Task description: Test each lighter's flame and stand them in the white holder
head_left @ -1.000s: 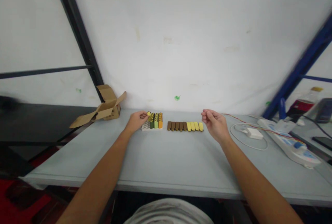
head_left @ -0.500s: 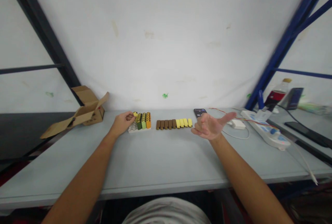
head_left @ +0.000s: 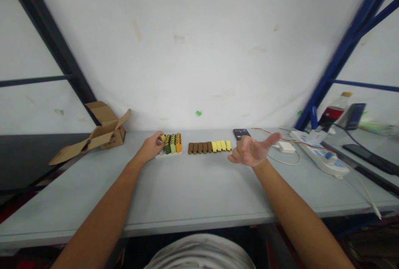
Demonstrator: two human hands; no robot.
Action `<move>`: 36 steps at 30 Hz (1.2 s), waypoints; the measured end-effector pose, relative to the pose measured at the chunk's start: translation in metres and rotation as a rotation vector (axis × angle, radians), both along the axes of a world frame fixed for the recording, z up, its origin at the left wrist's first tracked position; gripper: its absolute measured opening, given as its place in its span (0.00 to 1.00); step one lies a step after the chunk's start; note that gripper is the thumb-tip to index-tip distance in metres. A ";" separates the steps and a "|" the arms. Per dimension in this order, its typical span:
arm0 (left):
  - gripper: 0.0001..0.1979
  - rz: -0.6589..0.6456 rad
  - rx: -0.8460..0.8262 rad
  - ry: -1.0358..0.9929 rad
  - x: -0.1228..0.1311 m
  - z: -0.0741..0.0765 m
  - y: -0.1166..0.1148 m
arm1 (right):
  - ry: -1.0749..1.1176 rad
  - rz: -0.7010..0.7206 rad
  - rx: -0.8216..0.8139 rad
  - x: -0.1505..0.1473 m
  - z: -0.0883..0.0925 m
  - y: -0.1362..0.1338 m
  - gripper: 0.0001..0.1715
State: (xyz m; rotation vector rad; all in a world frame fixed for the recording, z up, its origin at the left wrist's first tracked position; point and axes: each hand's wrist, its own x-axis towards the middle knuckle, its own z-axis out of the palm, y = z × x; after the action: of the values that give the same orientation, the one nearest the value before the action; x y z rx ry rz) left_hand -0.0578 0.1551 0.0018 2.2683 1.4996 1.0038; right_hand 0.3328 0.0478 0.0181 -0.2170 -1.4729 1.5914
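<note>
My left hand (head_left: 152, 146) is closed on a small yellow block (head_left: 163, 137), at the left part of a white tray (head_left: 168, 155). Rows of dark green blocks (head_left: 168, 147), light green blocks (head_left: 173, 147) and orange blocks (head_left: 178, 146) stand upright in the tray. To the right of it, a line of brown blocks (head_left: 200, 148) runs on into several yellow blocks (head_left: 221, 146) lying on the table. My right hand (head_left: 249, 151) hovers beyond the right end of that line, thumb stretched out, fingers partly curled, holding nothing.
An open cardboard box (head_left: 110, 134) sits at the back left. A phone (head_left: 240, 133) lies behind my right hand. Farther right are a white charger (head_left: 285, 147), a power strip (head_left: 324, 159) with cables, a bottle (head_left: 336, 109) and a dark flat device (head_left: 368, 159).
My left hand has moved slightly to the right with the yellow block, over the left part of the tray. My right hand has shifted a little left and stays spread.
</note>
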 end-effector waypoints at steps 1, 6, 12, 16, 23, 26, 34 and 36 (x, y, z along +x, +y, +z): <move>0.10 0.000 -0.007 0.001 0.000 -0.001 0.000 | -0.015 -0.014 0.000 0.000 0.000 0.000 0.50; 0.13 0.057 0.047 -0.008 0.002 -0.003 0.001 | -0.072 -0.078 -0.034 -0.004 0.009 -0.008 0.52; 0.08 0.022 0.024 -0.039 0.000 -0.001 -0.002 | -0.088 -0.124 -0.066 -0.006 0.016 -0.013 0.59; 0.10 0.032 0.046 0.032 -0.002 0.003 -0.004 | -0.011 -0.168 -0.056 0.006 0.018 -0.011 0.58; 0.11 0.036 0.080 0.116 -0.003 -0.001 -0.001 | -0.013 -0.605 -0.034 0.026 0.035 -0.006 0.48; 0.15 0.043 0.080 0.125 -0.002 -0.004 0.002 | -0.300 -0.833 0.026 0.037 0.028 0.006 0.32; 0.19 0.020 0.051 0.088 -0.003 0.000 0.003 | -1.308 -0.789 0.610 0.036 -0.018 0.038 0.29; 0.20 0.028 0.041 0.084 -0.004 0.001 0.002 | -1.394 -0.754 0.622 0.031 -0.018 0.037 0.30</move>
State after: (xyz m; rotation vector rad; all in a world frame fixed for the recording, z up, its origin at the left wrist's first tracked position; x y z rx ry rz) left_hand -0.0618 0.1574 0.0029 2.3516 1.5611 0.9674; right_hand 0.3641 0.0853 -0.0001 -1.4988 -2.3459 0.1513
